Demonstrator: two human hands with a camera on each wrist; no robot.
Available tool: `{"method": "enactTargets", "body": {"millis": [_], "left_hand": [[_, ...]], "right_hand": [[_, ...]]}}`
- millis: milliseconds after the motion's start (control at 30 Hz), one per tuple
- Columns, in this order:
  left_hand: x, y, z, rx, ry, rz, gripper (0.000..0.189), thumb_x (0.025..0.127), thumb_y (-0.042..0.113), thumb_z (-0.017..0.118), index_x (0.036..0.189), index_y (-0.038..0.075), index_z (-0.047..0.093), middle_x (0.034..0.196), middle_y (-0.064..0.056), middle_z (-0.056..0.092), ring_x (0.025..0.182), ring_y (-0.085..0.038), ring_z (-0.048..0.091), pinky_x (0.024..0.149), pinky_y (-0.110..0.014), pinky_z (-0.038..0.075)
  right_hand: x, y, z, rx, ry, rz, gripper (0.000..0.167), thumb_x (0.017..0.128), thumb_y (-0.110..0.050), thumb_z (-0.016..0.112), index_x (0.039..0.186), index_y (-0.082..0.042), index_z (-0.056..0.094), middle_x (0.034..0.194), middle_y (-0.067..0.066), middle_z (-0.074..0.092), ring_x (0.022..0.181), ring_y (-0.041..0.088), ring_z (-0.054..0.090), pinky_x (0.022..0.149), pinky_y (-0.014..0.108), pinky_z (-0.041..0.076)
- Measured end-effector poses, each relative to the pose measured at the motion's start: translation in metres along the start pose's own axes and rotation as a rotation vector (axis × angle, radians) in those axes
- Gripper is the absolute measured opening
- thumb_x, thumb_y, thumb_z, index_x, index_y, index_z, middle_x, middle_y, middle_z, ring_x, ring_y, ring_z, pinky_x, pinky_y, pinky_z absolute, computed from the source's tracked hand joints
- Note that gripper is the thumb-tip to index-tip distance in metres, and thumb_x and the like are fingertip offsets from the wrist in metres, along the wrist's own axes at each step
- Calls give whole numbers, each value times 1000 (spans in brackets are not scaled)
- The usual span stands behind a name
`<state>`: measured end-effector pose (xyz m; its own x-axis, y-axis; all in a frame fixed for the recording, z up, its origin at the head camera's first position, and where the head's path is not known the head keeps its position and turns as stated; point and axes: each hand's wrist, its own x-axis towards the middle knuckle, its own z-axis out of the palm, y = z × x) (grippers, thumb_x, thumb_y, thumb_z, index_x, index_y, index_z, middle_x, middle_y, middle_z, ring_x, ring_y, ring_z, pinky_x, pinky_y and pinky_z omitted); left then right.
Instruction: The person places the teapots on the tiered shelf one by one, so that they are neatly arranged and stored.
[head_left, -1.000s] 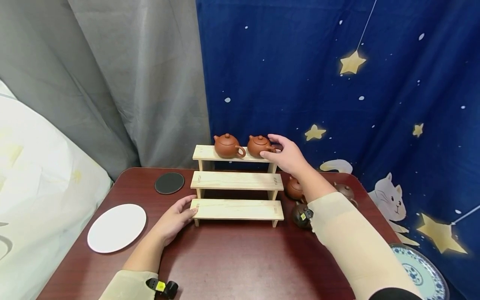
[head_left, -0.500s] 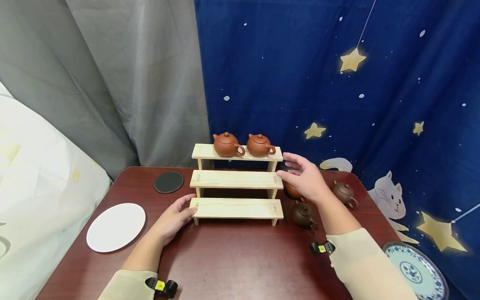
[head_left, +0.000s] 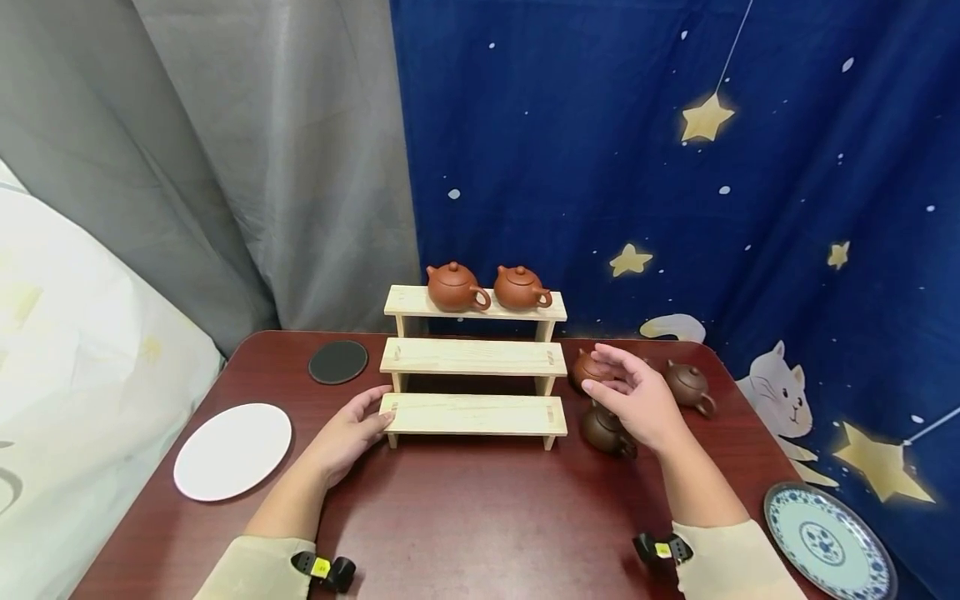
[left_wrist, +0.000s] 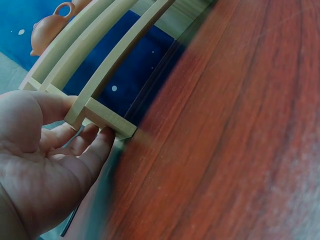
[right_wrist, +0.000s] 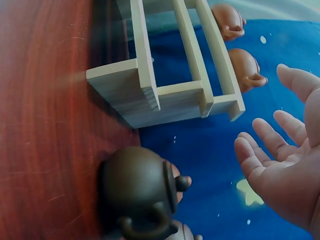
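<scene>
A three-tier wooden shelf [head_left: 472,357] stands at the back of the table. My left hand [head_left: 352,437] grips the left end of its lowest step, thumb on top and fingers curled against the leg in the left wrist view. Two reddish-brown teapots, a left one [head_left: 453,288] and a right one [head_left: 519,289], sit on the top step. My right hand [head_left: 637,398] holds nothing, its fingers spread over the teapots right of the shelf. Beneath it are a reddish-brown teapot [head_left: 585,369], partly covered by the fingers, and a dark brown teapot [right_wrist: 135,182].
Another brown teapot [head_left: 686,385] stands farther right, near the table's edge. On the left lie a black round coaster [head_left: 338,362] and a white plate [head_left: 232,452]. A blue-patterned plate [head_left: 862,533] is at the lower right. Curtains hang behind the table.
My right hand has let go of the right teapot on the top step and moved down and right, over the teapots on the table. My left hand stays on the shelf.
</scene>
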<state>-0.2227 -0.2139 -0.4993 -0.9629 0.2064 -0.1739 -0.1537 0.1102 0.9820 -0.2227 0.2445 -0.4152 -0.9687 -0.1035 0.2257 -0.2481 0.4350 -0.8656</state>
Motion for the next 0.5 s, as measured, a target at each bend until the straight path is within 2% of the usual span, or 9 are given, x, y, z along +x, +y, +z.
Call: {"method": "enactTargets", "body": {"millis": [67, 267, 433, 500], "left_hand": [[0, 0, 0, 1, -2, 2, 67, 110, 23, 60, 168, 11, 29, 165, -17, 42, 118, -8, 62, 96, -20, 50], [1, 0, -1, 2, 0, 1, 66, 110, 22, 61, 167, 11, 29, 164, -17, 43, 119, -8, 62, 96, -19, 50], [1, 0, -1, 0, 2, 0, 66, 110, 22, 61, 167, 11, 30, 164, -17, 43, 118, -8, 62, 97, -20, 50], [1, 0, 0, 1, 3, 0, 66, 110, 22, 61, 167, 11, 30, 164, -17, 43, 118, -8, 62, 97, -20, 50]], "right_hand": [[-4, 3, -2, -6, 1, 1, 62, 98, -27, 81, 153, -12, 57, 149, 12, 65, 126, 5, 64, 101, 17, 54], [-16, 12, -6, -39, 4, 8, 62, 98, -29, 81, 153, -11, 57, 149, 14, 66, 132, 16, 65, 101, 15, 53], [-24, 25, -12, -12, 8, 19, 62, 98, -22, 80, 152, -3, 56, 147, 24, 64, 120, -6, 63, 100, 15, 53], [-27, 30, -15, 0, 5, 27, 62, 99, -20, 80, 152, -2, 55, 148, 25, 63, 117, -11, 61, 99, 14, 53]]}}
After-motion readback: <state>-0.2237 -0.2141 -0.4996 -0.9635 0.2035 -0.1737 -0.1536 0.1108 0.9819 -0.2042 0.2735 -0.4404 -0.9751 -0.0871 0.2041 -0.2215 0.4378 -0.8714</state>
